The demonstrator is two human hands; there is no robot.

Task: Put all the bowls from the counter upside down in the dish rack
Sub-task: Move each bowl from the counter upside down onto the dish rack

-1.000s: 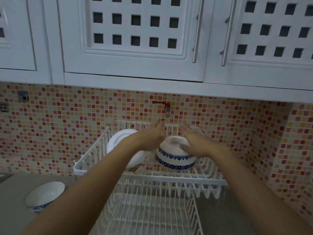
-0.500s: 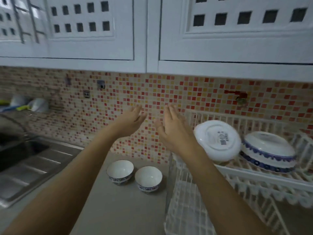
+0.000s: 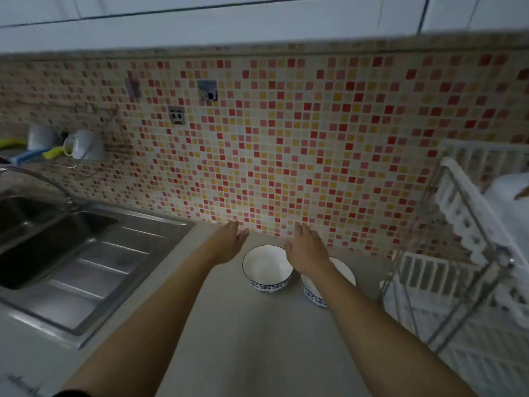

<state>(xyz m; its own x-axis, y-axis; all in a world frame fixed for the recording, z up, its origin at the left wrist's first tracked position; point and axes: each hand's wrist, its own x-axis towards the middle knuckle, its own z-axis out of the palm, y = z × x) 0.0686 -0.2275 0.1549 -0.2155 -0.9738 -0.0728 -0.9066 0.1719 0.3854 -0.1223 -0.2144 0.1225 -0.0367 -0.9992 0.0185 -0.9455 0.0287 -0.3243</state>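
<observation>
Two white bowls with blue patterned rims stand upright on the grey counter. The left bowl [image 3: 266,269] lies between my hands; the right bowl [image 3: 340,275] is partly hidden under my right wrist. My left hand [image 3: 229,243] hovers open just left of the left bowl, fingers apart, holding nothing. My right hand [image 3: 307,249] is open above the gap between the bowls, empty. The white dish rack [image 3: 458,202] stands at the right edge, with a white upturned dish [image 3: 509,202] partly in view on its upper tier.
A steel sink [image 3: 43,239] with drainboard fills the left. White mugs [image 3: 83,144] sit by the mosaic wall behind it. A wall socket [image 3: 177,115] is above the counter [image 3: 257,339]. White cabinets hang overhead.
My view swung left and down from the rack to the counter. Both hands left the upturned bowl in the rack and came down over the two bowls on the counter.
</observation>
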